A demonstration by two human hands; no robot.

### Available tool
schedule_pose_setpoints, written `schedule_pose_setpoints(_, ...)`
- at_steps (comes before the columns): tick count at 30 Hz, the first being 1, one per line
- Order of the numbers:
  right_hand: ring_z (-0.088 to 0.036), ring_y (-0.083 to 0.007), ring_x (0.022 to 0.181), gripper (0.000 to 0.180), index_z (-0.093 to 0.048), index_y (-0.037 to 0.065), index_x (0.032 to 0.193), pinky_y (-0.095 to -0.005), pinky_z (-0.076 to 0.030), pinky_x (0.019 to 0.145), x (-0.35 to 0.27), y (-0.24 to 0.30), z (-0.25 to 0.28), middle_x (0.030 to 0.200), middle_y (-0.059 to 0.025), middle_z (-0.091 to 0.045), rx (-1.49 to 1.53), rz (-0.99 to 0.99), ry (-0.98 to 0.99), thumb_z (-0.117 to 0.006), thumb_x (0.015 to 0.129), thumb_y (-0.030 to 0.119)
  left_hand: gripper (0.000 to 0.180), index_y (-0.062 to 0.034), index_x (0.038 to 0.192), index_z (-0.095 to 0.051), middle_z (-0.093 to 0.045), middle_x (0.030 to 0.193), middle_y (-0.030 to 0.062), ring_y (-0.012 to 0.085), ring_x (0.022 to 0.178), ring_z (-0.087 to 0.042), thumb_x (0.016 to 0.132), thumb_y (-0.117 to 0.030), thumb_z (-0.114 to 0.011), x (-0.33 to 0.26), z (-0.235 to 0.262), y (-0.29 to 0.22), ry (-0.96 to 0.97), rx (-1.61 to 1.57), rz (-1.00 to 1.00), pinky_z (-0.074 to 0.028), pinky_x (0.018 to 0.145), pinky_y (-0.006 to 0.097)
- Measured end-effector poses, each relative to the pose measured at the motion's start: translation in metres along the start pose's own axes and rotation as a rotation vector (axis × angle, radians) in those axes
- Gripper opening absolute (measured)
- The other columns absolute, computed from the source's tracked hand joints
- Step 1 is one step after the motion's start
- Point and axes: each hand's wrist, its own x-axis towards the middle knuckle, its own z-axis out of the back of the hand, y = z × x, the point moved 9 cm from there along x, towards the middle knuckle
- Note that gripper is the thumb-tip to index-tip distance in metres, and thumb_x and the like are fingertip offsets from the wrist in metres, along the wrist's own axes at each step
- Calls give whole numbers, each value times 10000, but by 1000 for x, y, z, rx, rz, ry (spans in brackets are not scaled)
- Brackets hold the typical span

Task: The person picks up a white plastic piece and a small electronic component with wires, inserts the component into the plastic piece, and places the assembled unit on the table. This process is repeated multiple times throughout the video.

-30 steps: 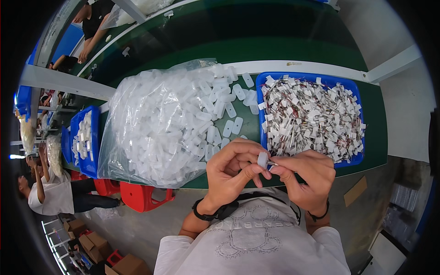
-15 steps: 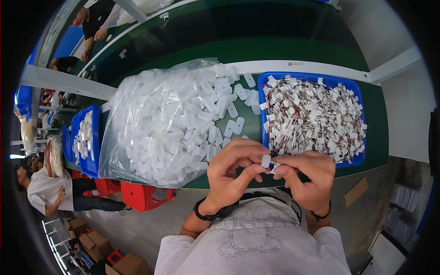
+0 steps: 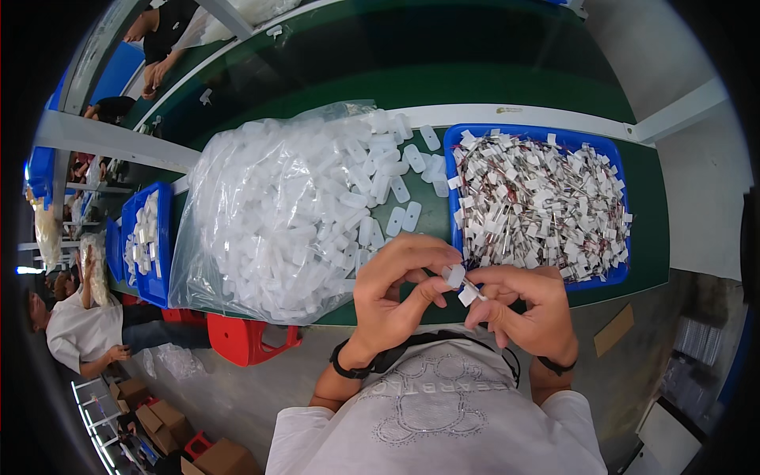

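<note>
In front of my body, at the table's near edge, both hands meet over a small white part with a thin metallic stem (image 3: 469,294). My left hand (image 3: 396,294) pinches its upper white block (image 3: 455,275) between thumb and fingertips. My right hand (image 3: 529,309) has thumb and forefinger closed at the stem and lower white tab. The fingers hide part of the joint between the pieces. Just beyond my right hand lies a blue tray (image 3: 449,158) heaped with similar small white parts with reddish wires (image 3: 546,206). Left of it, a clear plastic bag (image 3: 202,261) spills translucent white plastic housings (image 3: 317,190).
Several loose housings (image 3: 404,218) lie on the green table (image 3: 419,207) between bag and tray. A white rail (image 3: 554,119) runs behind. Another blue tray (image 3: 164,245) stands at the left, near a red stool (image 3: 237,340). A person (image 3: 83,332) sits at far left.
The white part has turned between my hands, and its lower tab shows more. My right fingers have shifted on it. At far left, the person has gone from leaning upright to sitting lower.
</note>
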Motion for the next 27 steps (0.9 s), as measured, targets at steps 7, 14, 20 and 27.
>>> schedule_pose_setpoints(7, -705, -199, 595, 273, -733, -35, 1129, -306, -517, 512, -6, 23, -1, 823, -147, -745, -421, 412, -139, -757, 859, -1, 206, 91, 1130, -679, -642, 1160, 193, 205, 846, -722, 927, 59, -686, 2, -4, 5, 32, -52, 77, -611, 587, 243)
schedule_pose_setpoints(14, -673, -204, 541, 152, -722, -20, 1013, -317, -507, 487, -8, 36, -1, 771, -107, -728, -569, 540, -213, -735, 863, 1, 219, 94, 1132, -671, -635, 1143, 192, 200, 820, -719, 920, 54, -705, 0, -1, 11, 38, -124, 122, -605, 571, 248)
schedule_pose_setpoints(20, -654, -200, 499, 131, -722, -15, 964, -309, -489, 458, -6, 35, 0, 711, -100, -705, -581, 567, -229, -733, 834, -18, 202, 101, 1105, -671, -634, 1121, 185, 181, 787, -710, 915, 54, -716, 0, -3, 11, 28, -132, 137, -599, 567, 242)
schedule_pose_setpoints(27, -651, -214, 486, 116, -724, -31, 935, -306, -493, 464, -9, 36, 0, 664, -99, -687, -495, 623, -226, -714, 820, -45, 182, 113, 1076, -664, -625, 1069, 176, 174, 763, -714, 909, 70, -722, -1, -8, 11, 59, -144, 130, -604, 590, 251)
